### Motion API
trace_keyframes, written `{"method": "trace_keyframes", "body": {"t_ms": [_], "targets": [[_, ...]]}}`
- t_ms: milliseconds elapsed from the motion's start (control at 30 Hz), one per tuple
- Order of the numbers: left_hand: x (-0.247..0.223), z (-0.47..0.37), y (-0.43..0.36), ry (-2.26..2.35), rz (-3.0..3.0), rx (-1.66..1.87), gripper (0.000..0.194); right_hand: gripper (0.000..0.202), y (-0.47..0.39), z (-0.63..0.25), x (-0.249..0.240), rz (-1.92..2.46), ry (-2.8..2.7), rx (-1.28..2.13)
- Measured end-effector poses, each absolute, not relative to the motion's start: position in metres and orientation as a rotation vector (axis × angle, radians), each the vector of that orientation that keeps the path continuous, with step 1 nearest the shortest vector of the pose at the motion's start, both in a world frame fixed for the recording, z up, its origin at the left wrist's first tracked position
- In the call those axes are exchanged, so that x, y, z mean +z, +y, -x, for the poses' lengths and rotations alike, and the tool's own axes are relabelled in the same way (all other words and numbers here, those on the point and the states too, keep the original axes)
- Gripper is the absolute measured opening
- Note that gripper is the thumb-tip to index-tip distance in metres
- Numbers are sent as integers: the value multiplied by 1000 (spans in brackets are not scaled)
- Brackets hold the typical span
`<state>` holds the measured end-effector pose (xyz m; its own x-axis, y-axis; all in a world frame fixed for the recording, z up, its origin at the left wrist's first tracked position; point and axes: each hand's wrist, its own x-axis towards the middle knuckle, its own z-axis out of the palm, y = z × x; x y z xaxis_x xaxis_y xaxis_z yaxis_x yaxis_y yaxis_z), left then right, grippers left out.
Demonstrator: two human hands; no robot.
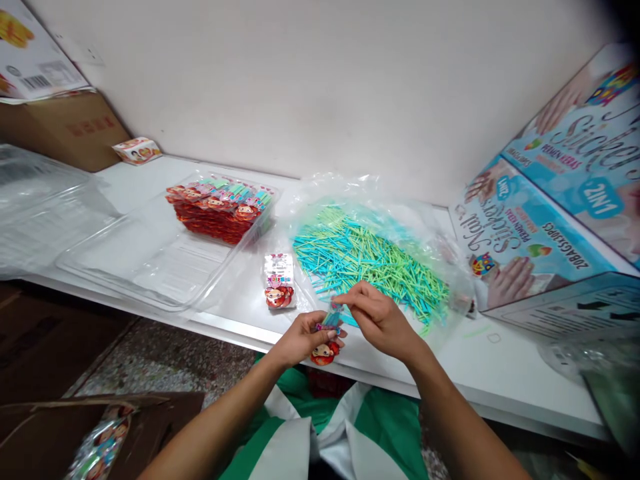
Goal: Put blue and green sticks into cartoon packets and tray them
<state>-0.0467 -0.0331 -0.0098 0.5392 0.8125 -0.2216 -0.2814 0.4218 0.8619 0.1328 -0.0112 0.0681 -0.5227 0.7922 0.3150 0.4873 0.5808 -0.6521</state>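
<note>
My left hand (303, 339) grips a small printed packet (325, 353) with a red-haired cartoon face at its lower end, the thumb lying across its front. Blue-green sticks show through the clear upper part. At the packet's top end, my right hand (377, 317) has thumb and forefinger pinched together; exactly what lies between the fingertips is partly hidden. Just beyond both hands, a heap of thin blue and green sticks (370, 260) spreads over a clear plastic bag (320, 190). Left of the heap lies a small stack of similar flat packets (279, 280).
A clear plastic tray (145, 267) holds rows of filled packets (215, 210) at its far right end. Blue printed boxes (530, 233) stand on the right. Cardboard boxes (60, 127) and a small box (137, 151) are at the back left. Below is an open carton (165, 413).
</note>
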Motion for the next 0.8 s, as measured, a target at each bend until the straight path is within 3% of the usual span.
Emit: {"method": "trace_keyframes", "body": {"t_ms": [800], "targets": [[0,50,-31,631,-831,786,41,15,-13,-109,75,1072,-1787,770]]}}
